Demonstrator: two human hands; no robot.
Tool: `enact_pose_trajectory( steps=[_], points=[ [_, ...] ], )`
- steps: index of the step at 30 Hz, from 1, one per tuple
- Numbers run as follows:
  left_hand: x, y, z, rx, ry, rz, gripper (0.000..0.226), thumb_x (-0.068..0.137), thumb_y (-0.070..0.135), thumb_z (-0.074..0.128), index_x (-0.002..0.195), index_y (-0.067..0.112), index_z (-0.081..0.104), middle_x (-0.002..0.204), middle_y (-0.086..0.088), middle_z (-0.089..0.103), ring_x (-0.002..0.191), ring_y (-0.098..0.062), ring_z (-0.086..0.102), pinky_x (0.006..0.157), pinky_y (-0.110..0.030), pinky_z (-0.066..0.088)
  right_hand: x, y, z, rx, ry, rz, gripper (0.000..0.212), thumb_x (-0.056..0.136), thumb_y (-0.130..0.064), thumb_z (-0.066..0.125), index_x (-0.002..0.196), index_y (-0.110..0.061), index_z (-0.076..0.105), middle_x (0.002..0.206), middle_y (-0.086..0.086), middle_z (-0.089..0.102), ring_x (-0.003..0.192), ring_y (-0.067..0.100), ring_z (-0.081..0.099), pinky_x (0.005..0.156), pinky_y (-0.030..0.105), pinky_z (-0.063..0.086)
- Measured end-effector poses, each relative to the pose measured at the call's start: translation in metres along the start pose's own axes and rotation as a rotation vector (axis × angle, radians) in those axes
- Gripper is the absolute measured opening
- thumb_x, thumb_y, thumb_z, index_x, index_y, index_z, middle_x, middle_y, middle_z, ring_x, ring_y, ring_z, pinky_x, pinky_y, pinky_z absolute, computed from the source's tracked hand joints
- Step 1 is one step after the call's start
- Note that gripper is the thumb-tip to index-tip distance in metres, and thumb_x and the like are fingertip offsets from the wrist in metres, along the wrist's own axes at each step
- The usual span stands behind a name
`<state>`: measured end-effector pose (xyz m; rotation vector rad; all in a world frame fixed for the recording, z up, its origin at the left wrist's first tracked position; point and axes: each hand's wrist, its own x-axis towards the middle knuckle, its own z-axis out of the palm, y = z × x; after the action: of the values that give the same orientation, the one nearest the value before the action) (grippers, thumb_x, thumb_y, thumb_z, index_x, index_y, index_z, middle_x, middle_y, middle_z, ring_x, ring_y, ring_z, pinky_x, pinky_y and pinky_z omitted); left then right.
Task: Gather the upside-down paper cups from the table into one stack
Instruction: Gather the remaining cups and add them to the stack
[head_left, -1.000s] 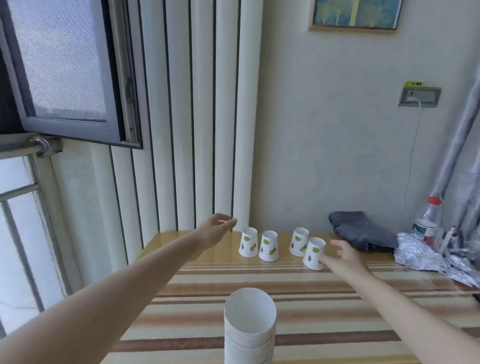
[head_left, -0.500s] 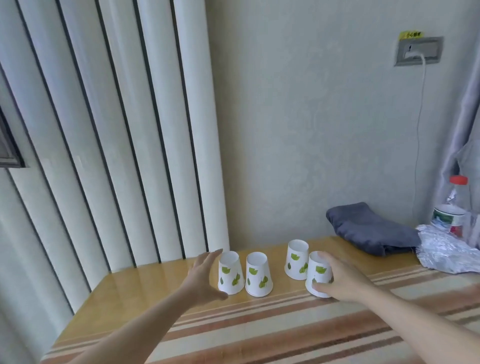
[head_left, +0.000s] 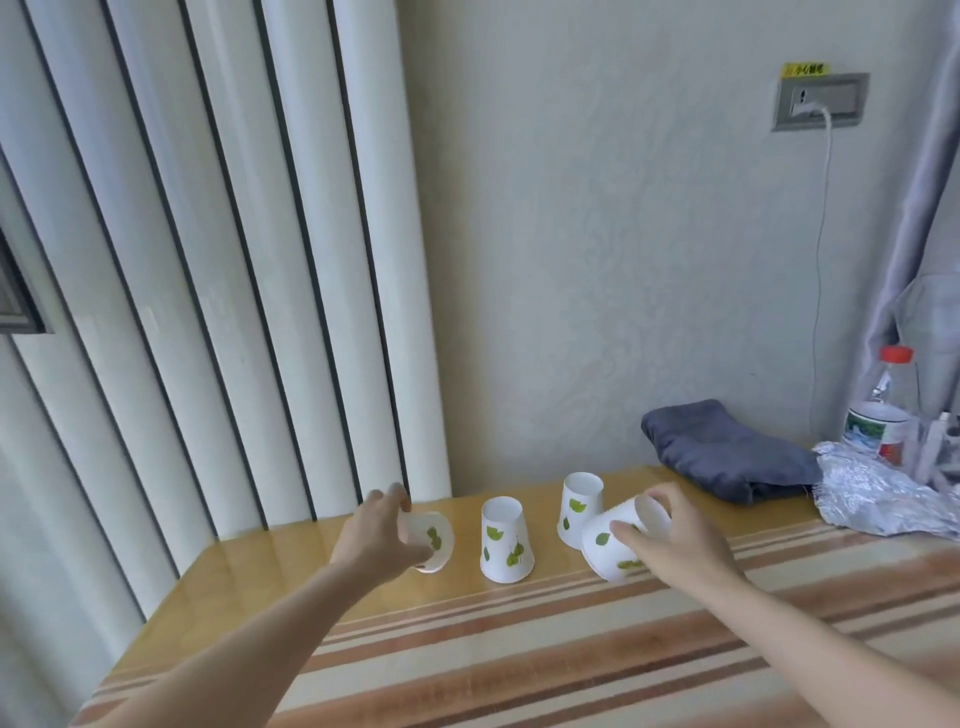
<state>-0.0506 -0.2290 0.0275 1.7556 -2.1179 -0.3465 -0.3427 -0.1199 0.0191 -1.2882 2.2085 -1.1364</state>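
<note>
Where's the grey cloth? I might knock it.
In the head view, the grey cloth lies far right against the wall, between the rightmost cups and the foil.

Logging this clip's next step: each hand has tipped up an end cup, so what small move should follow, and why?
Probably lift both clear and nest one over the other. The left hand grips the tilted leftmost white leaf-print paper cup, the right hand the tilted rightmost one; two more cups stand upside down between them.

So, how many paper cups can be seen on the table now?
4. One tilted in the left hand at, one standing at, one behind at, one tilted in the right hand at.
</note>
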Motion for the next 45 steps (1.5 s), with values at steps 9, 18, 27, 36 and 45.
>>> enact_pose_trajectory(
  steps=[9, 18, 27, 36, 45],
  points=[
    [-0.134, 0.030, -0.137, -1.210, -0.109, -0.242, 0.055, 0.084, 0.036, 0.075, 0.120, 0.000, 0.054, 0.120, -0.018, 0.061, 0.096, -0.027, 0.069, 0.089, -0.035, 0.058, -0.116, -0.103, -0.042, 0.934, -0.395, 0.139, 0.065, 0.071, -0.030, 0.083, 0.119, 0.006, 0.059, 0.122, 0.024, 0.065, 0.110, 0.032, 0.067, 0.083, 0.037, 0.059],
    [-0.266, 0.055, -0.186, -1.136, -0.301, 0.033, 0.074, 0.077, 0.019, 0.082, 0.138, 0.022, 0.040, 0.118, -0.015, 0.072, 0.103, -0.028, 0.073, 0.092, -0.039, 0.058, -0.251, -0.140, -0.085, 0.630, -0.342, -0.131, 0.074, 0.067, -0.032, 0.082, 0.130, -0.023, 0.044, 0.107, 0.009, 0.072, 0.097, 0.022, 0.072, 0.090, 0.045, 0.058],
    [-0.315, 0.049, -0.172, -0.900, -0.208, 0.177, 0.088, 0.070, 0.002, 0.086, 0.139, 0.029, 0.039, 0.123, -0.013, 0.060, 0.110, -0.028, 0.065, 0.089, -0.036, 0.056, -0.297, -0.128, -0.113, 0.432, -0.255, -0.218, 0.083, 0.065, -0.017, 0.085, 0.129, -0.031, 0.033, 0.112, 0.001, 0.063, 0.094, 0.019, 0.066, 0.079, 0.037, 0.058],
    [-0.320, 0.034, -0.137, -0.796, -0.257, 0.291, 0.096, 0.066, 0.016, 0.091, 0.142, 0.035, 0.037, 0.140, 0.005, 0.054, 0.135, -0.014, 0.046, 0.109, -0.031, 0.038, -0.297, -0.121, -0.126, 0.495, -0.119, -0.288, 0.079, 0.067, -0.009, 0.084, 0.122, -0.031, 0.031, 0.112, -0.002, 0.058, 0.091, 0.009, 0.061, 0.072, 0.032, 0.056],
    [-0.327, -0.014, -0.151, -0.904, -0.203, 0.168, 0.088, 0.066, 0.065, 0.071, 0.144, 0.036, 0.041, 0.135, 0.013, 0.056, 0.124, -0.007, 0.053, 0.110, -0.036, 0.039, -0.312, -0.142, -0.071, 0.340, -0.264, -0.429, 0.082, 0.068, -0.017, 0.086, 0.128, -0.023, 0.031, 0.118, -0.002, 0.057, 0.089, -0.003, 0.056, 0.074, 0.019, 0.049]
  ],
)
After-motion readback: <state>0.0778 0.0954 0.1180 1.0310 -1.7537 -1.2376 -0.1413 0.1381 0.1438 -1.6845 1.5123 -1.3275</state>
